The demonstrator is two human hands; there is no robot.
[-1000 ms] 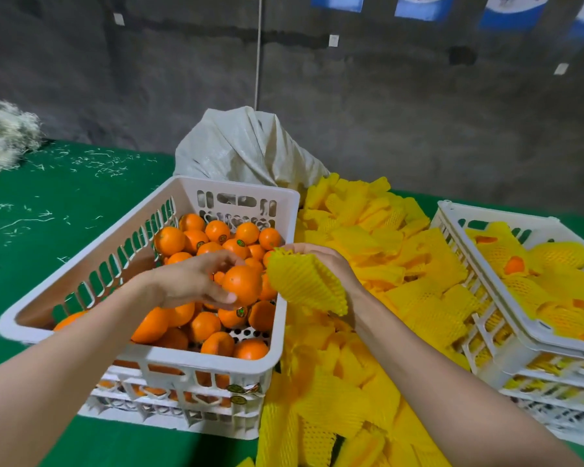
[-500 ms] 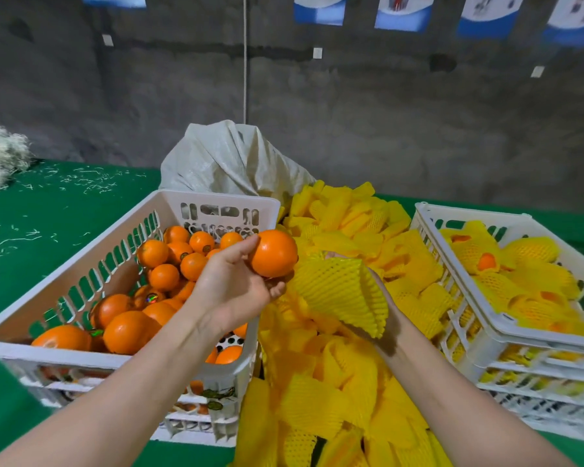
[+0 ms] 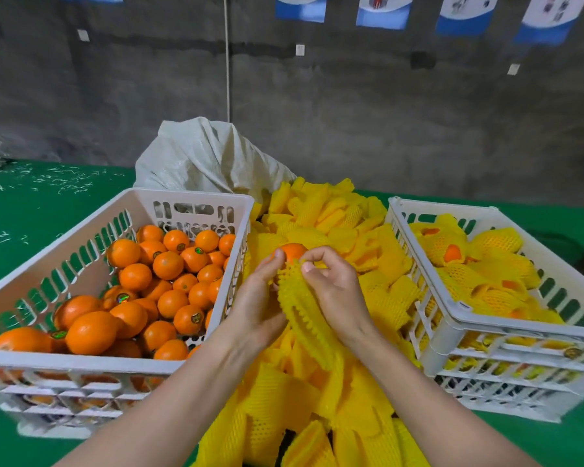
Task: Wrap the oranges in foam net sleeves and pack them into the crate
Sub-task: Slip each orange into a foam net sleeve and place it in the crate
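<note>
Between the two crates my left hand (image 3: 255, 306) holds an orange (image 3: 292, 251), only its top showing above my fingers. My right hand (image 3: 334, 291) pinches the rim of a yellow foam net sleeve (image 3: 304, 308) that hangs right under the orange and touches it. The white crate on the left (image 3: 81, 364) is full of bare oranges (image 3: 169, 281). The white crate on the right (image 3: 459, 311) holds several oranges wrapped in yellow sleeves (image 3: 479, 274).
A big heap of loose yellow foam sleeves (image 3: 321, 224) fills the green table (image 3: 48, 197) between the crates and runs toward me. A grey-white sack (image 3: 206, 156) stands behind the left crate. White shreds litter the table's far left. A concrete wall lies beyond.
My left hand lifted an orange out of the left crate and carried it right, over the sleeve heap. My right hand brought its sleeve up against the orange.
</note>
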